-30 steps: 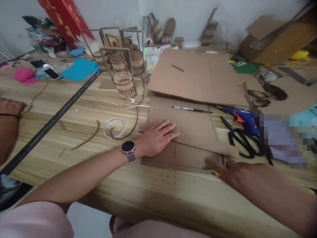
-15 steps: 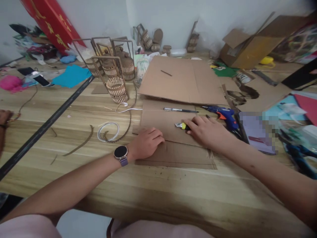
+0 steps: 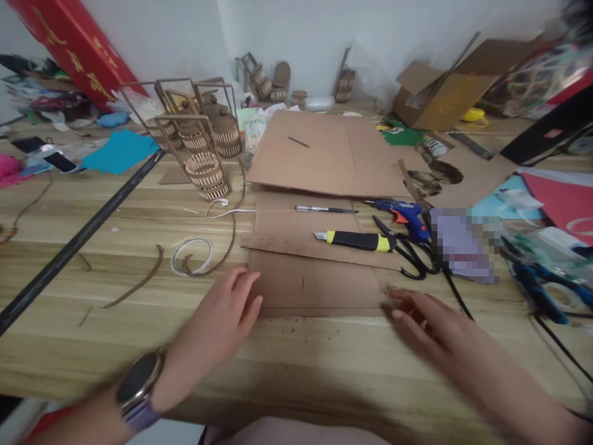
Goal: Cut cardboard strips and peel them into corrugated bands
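Observation:
My left hand point(image 3: 215, 321), wearing a watch point(image 3: 139, 378) on its wrist, is beside the near left corner of a brown cardboard sheet point(image 3: 319, 289). Its thumb and fingers are apart with nothing in them. At the sheet's near right corner is my right hand point(image 3: 433, 324), fingers loosely bent and apart, also holding nothing visible; I cannot tell whether it touches the edge. A narrow cardboard strip point(image 3: 282, 246) lies across the sheet. On the strip rests a yellow and black utility knife point(image 3: 359, 240), its blade pointing left. Farther back lies a pen point(image 3: 327, 209).
Black scissors point(image 3: 410, 256) and a blue glue gun point(image 3: 403, 215) lie to the right. A larger cardboard piece point(image 3: 324, 157) lies behind. Several small bamboo baskets point(image 3: 207, 176) with tall handles stand back left. A ring of white tape point(image 3: 192, 272) and braided cord point(image 3: 231, 244) lie left.
The right hand has let go of the utility knife and come nearer, to the sheet's right corner. The left hand has lifted off the cardboard and moved left and nearer. The view has shifted slightly.

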A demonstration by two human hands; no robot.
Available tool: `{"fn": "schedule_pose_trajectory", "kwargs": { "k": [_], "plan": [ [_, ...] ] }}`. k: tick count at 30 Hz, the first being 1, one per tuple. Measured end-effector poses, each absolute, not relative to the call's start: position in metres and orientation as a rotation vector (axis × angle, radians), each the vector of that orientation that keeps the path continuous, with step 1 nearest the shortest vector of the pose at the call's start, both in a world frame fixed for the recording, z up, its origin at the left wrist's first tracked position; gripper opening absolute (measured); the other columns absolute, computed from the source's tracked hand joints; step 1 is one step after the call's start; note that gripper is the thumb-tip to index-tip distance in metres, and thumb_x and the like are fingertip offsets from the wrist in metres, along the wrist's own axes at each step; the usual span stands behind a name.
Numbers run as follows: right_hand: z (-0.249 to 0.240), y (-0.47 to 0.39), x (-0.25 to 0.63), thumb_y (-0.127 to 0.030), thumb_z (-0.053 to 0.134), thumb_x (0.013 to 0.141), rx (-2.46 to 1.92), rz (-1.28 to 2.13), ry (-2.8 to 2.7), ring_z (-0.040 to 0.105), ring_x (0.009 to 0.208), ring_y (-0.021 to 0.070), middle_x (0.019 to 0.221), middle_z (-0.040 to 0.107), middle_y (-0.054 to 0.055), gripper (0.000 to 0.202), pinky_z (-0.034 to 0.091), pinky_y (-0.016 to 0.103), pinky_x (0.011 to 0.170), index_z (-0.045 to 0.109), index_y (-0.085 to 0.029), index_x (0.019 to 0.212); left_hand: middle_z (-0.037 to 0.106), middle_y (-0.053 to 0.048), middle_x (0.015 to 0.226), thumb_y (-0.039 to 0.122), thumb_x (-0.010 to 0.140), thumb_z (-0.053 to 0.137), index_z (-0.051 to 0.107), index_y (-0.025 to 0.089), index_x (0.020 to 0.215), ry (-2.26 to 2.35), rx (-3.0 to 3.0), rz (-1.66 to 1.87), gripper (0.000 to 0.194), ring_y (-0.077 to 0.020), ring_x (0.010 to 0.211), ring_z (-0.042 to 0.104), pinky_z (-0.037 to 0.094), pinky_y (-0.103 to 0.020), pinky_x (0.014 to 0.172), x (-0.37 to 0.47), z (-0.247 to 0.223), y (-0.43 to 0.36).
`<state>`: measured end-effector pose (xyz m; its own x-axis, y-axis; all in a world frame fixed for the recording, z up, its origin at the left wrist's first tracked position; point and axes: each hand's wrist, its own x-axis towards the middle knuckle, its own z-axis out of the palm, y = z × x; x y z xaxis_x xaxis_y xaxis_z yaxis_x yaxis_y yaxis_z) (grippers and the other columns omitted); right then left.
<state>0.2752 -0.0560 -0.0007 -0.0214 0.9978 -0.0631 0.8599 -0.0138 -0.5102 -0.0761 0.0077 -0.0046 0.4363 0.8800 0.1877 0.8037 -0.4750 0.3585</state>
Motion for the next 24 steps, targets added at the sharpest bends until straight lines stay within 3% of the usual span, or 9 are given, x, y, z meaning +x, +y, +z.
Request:
{"fn": "schedule_pose_trajectory", "kwargs": {
  "k": [5,10,15,17,20,24],
  "plan": [
    [-0.009,-0.057,0.271,-0.061,0.057,0.084,-1.872,0.876,-1.591,0.069,0.07,0.0217,0.085,0.072,0.007,0.049,0.058,0.035,0.06,0.066,-0.023,0.113,0.058,-0.012,0.133,0.033,0.091,0.05,0.057,0.021,0.126,1.422,1.809,0.56,0.038,-0.0254,0.117,0.061,0.055,-0.045,0.094,-0.087,0.004,-0.01],
    [-0.01,-0.051,0.274,-0.057,0.078,0.068,-1.76,1.126,-1.167,0.069,0.087,0.0255,0.093,0.072,0.007,0.044,0.06,0.04,0.076,0.074,-0.026,0.099,0.068,-0.009,0.11,0.031,0.082,0.06,0.06,0.017,0.118,1.453,1.243,0.707,0.039,-0.0236,0.101,0.067,0.056,-0.037,0.082,-0.081,0.01,0.0],
    [-0.012,-0.047,0.269,-0.046,0.09,0.054,-1.592,1.28,-0.771,0.067,0.076,0.0199,0.087,0.069,0.002,0.041,0.062,0.039,0.077,0.077,-0.029,0.09,0.061,-0.001,0.079,0.032,0.077,0.061,0.067,0.018,0.115,1.369,1.202,0.59,0.041,-0.0165,0.072,0.059,0.049,-0.029,0.066,-0.078,0.006,-0.003],
    [-0.012,-0.047,0.269,-0.042,0.091,0.054,-1.579,1.363,-0.763,0.068,0.075,0.0197,0.085,0.069,0.002,0.038,0.062,0.039,0.079,0.078,-0.029,0.086,0.06,0.0,0.077,0.036,0.078,0.061,0.066,0.019,0.12,1.382,1.318,0.545,0.045,-0.0162,0.07,0.055,0.046,-0.028,0.064,-0.08,0.004,-0.004],
    [-0.012,-0.047,0.273,-0.04,0.09,0.058,-1.582,1.492,-0.83,0.069,0.076,0.0205,0.083,0.071,0.003,0.036,0.061,0.041,0.081,0.078,-0.027,0.09,0.067,-0.002,0.091,0.04,0.08,0.062,0.064,0.022,0.124,1.398,1.445,0.497,0.048,-0.0166,0.074,0.054,0.045,-0.028,0.066,-0.083,0.003,-0.004],
    [-0.015,-0.049,0.272,-0.046,0.083,0.067,-1.602,1.436,-1.07,0.068,0.074,0.0215,0.08,0.069,0.003,0.043,0.059,0.04,0.07,0.075,-0.027,0.104,0.07,-0.004,0.104,0.037,0.079,0.062,0.064,0.021,0.123,1.381,1.444,0.537,0.048,-0.0142,0.069,0.052,0.044,-0.026,0.063,-0.083,0.005,-0.005]
  ]
}}
